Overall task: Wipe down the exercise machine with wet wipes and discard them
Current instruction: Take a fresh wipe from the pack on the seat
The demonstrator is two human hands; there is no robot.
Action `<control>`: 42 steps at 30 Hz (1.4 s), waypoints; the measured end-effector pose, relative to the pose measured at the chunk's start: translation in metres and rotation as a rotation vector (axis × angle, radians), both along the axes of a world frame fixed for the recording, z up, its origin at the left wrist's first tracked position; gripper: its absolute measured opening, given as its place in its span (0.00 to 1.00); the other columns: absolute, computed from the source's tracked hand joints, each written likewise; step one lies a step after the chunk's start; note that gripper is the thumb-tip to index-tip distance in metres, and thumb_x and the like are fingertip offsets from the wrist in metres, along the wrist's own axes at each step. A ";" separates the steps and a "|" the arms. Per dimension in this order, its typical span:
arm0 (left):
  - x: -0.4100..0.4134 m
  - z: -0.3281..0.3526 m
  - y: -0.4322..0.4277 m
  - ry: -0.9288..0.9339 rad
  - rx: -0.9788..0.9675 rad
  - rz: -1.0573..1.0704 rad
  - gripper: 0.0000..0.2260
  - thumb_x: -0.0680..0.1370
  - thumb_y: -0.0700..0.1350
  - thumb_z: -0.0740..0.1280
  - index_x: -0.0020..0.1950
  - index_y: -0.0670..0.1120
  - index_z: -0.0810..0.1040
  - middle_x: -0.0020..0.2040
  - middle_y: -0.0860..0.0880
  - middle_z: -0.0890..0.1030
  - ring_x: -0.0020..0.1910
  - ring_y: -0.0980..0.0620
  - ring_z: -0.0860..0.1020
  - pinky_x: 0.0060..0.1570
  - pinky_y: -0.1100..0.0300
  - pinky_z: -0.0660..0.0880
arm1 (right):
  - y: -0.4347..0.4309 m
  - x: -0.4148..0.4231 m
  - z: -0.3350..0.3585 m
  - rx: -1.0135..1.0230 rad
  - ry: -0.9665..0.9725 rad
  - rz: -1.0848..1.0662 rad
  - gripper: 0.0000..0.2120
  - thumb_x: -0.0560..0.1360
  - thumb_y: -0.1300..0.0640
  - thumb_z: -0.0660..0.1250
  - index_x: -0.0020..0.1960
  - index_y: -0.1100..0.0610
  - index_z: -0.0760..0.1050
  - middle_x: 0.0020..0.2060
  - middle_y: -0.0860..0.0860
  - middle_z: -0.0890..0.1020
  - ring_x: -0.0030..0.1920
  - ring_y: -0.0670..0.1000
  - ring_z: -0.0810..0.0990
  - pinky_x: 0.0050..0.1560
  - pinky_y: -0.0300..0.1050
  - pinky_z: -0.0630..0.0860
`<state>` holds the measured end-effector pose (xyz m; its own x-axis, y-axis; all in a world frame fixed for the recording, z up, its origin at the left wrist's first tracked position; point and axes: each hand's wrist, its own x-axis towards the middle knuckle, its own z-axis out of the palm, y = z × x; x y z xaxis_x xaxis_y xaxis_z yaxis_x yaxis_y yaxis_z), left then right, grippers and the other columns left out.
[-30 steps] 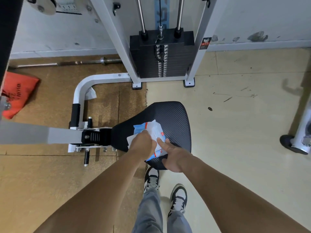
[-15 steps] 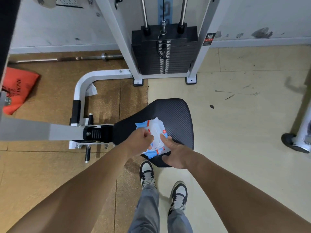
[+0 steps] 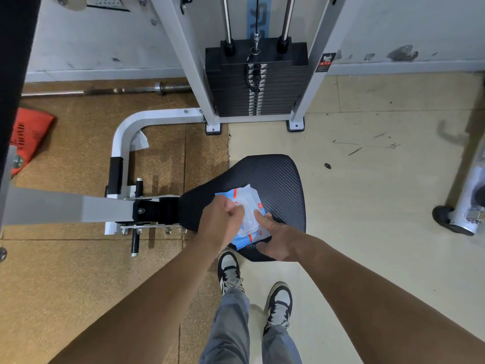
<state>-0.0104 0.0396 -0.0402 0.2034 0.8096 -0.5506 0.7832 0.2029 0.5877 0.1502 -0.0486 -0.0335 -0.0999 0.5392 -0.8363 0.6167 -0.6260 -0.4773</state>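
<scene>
A blue and white wet wipes pack [image 3: 251, 199] lies on the black padded seat [image 3: 278, 174] of the exercise machine. My left hand [image 3: 220, 222] sits on the pack's left side, fingers curled, fingertips pinching at the clear lid in its middle. My right hand [image 3: 278, 237] holds the pack's near right edge, thumb lying on top and fingers curled below. The hands hide whether a wipe is coming out. The machine's white frame [image 3: 120, 137] and its black weight stack [image 3: 256, 85] stand behind the seat.
A white crumpled wipe [image 3: 139, 141] lies on the cork floor inside the frame's bend. An orange bag [image 3: 29, 137] and a barbell [image 3: 105, 90] lie at the left. Another machine's wheeled foot [image 3: 456, 222] stands at the right. My shoes [image 3: 229, 271] are just below the seat.
My left hand has shifted from covering the pack's near left part to pinching at its lid. The right hand stays on the pack's near right edge.
</scene>
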 end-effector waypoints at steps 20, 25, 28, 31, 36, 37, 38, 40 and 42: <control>-0.007 0.021 0.002 -0.297 -0.441 0.614 0.07 0.78 0.40 0.64 0.52 0.42 0.80 0.47 0.41 0.86 0.45 0.42 0.87 0.46 0.53 0.84 | 0.011 0.004 0.000 -0.053 -0.010 0.108 0.37 0.86 0.50 0.60 0.85 0.43 0.38 0.85 0.47 0.45 0.81 0.54 0.61 0.78 0.44 0.56; -0.013 0.010 -0.012 -0.036 -0.029 0.226 0.08 0.79 0.41 0.58 0.47 0.51 0.76 0.46 0.48 0.79 0.42 0.47 0.79 0.40 0.53 0.77 | 0.012 0.003 0.001 -0.062 -0.015 0.107 0.36 0.86 0.49 0.59 0.84 0.42 0.38 0.85 0.47 0.44 0.81 0.55 0.60 0.80 0.48 0.57; -0.009 0.005 -0.022 0.071 0.222 -0.123 0.08 0.77 0.50 0.67 0.48 0.45 0.76 0.48 0.47 0.76 0.45 0.48 0.76 0.41 0.56 0.74 | 0.013 0.001 0.001 -0.061 -0.030 0.116 0.35 0.87 0.49 0.57 0.84 0.42 0.38 0.85 0.48 0.44 0.82 0.55 0.59 0.80 0.48 0.56; -0.010 0.002 -0.025 0.143 0.365 -0.292 0.19 0.75 0.49 0.73 0.63 0.46 0.74 0.58 0.48 0.75 0.54 0.48 0.76 0.47 0.53 0.78 | 0.012 0.000 -0.001 -0.055 -0.035 0.125 0.36 0.87 0.49 0.58 0.84 0.43 0.37 0.85 0.49 0.45 0.81 0.55 0.60 0.81 0.49 0.57; -0.013 0.001 -0.017 0.292 0.568 -0.521 0.06 0.78 0.46 0.69 0.46 0.45 0.83 0.48 0.48 0.77 0.46 0.46 0.76 0.38 0.51 0.78 | 0.013 0.001 -0.002 -0.058 -0.008 0.104 0.36 0.87 0.50 0.59 0.85 0.43 0.39 0.85 0.49 0.46 0.80 0.54 0.61 0.80 0.47 0.59; -0.015 0.000 -0.016 0.299 0.533 -0.467 0.08 0.78 0.46 0.68 0.42 0.44 0.82 0.47 0.48 0.76 0.45 0.47 0.76 0.37 0.52 0.78 | 0.013 0.001 -0.002 -0.058 -0.006 0.092 0.36 0.87 0.50 0.59 0.85 0.43 0.39 0.85 0.49 0.47 0.80 0.54 0.62 0.79 0.46 0.59; -0.016 0.000 -0.015 0.271 0.469 -0.371 0.10 0.78 0.46 0.68 0.40 0.44 0.81 0.46 0.48 0.76 0.44 0.48 0.75 0.38 0.54 0.77 | 0.013 0.000 -0.001 -0.055 -0.009 0.083 0.35 0.87 0.49 0.59 0.85 0.43 0.40 0.85 0.48 0.48 0.80 0.54 0.62 0.79 0.46 0.60; -0.015 0.004 -0.013 0.140 0.259 -0.098 0.14 0.78 0.47 0.69 0.34 0.44 0.77 0.43 0.49 0.76 0.38 0.51 0.76 0.37 0.58 0.73 | 0.010 -0.002 -0.001 -0.032 -0.037 0.074 0.35 0.86 0.48 0.59 0.85 0.42 0.41 0.85 0.48 0.49 0.81 0.55 0.60 0.81 0.49 0.58; -0.008 0.015 -0.014 -0.015 -0.033 0.203 0.16 0.79 0.46 0.69 0.32 0.45 0.74 0.36 0.50 0.77 0.31 0.55 0.73 0.34 0.61 0.71 | 0.008 -0.006 0.001 -0.008 -0.069 0.055 0.34 0.86 0.47 0.59 0.85 0.41 0.43 0.85 0.48 0.49 0.83 0.55 0.57 0.82 0.49 0.55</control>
